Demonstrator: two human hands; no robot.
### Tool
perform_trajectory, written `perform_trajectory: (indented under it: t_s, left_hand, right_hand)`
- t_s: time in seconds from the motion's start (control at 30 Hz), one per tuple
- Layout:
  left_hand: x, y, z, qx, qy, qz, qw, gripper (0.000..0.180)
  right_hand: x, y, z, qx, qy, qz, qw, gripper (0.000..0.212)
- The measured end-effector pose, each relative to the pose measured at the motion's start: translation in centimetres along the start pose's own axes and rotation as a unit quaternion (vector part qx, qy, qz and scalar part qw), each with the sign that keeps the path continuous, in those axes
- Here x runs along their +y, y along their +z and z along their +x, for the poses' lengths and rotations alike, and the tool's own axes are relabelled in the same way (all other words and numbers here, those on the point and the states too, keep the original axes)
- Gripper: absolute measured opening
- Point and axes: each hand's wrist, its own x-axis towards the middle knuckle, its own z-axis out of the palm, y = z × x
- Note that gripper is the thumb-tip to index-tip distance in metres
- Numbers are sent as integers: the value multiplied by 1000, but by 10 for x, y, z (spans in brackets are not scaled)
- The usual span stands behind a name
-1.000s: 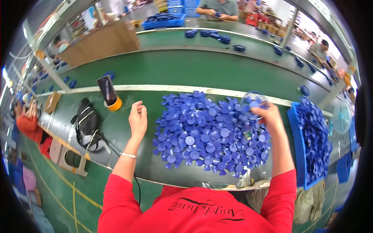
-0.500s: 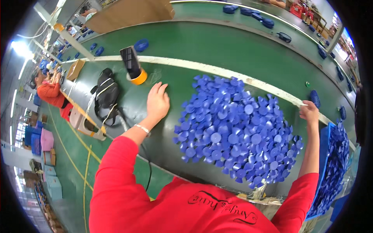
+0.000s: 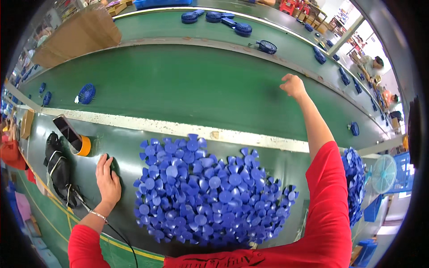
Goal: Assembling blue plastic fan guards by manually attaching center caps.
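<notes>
My left hand (image 3: 108, 181) lies on the dark table with its fingers stretched out, left of a wide heap of blue plastic fan blades (image 3: 214, 192). It holds nothing. Beyond the heap, my right hand (image 3: 293, 86) reaches over the green conveyor belt (image 3: 178, 80). Its fingers are loosely bent with the tips apart, and no object shows between them. Near my left hand, a dark phone (image 3: 68, 132) leans on a yellow tape roll (image 3: 83, 145). A black bundle tied with white cord (image 3: 58, 172) lies beside these.
A white rail (image 3: 170, 127) divides table and belt. A blue fan housing (image 3: 86, 94) rides the belt at left, another (image 3: 354, 128) at right. More blue handheld fans (image 3: 242, 29) lie on the far line. A cardboard sheet (image 3: 78, 35) stands at far left; more blades (image 3: 353, 183) are piled at right.
My right hand has left the rail's right part and moved out over the belt. My left hand stays on the table by the heap. The view has turned rightward.
</notes>
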Motion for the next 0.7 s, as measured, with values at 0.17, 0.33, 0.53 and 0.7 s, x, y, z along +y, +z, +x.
perform_trajectory:
  t_s: [0.17,0.33,0.53,0.7]
  left_hand:
    - [2,-3,6,-21,-9,5,1000,43]
    - [3,-3,13,-34,-16,12,999,42]
    - [-3,0,15,-50,-19,15,998,39]
    - [-2,0,16,-57,-18,18,998,40]
  right_hand:
    - [-13,26,75,81,-9,-86,993,47]
    - [-34,45,128,126,-46,-88,987,58]
    - [-51,72,182,190,-51,-81,977,47]
    - [-50,67,207,156,-53,-147,975,25]
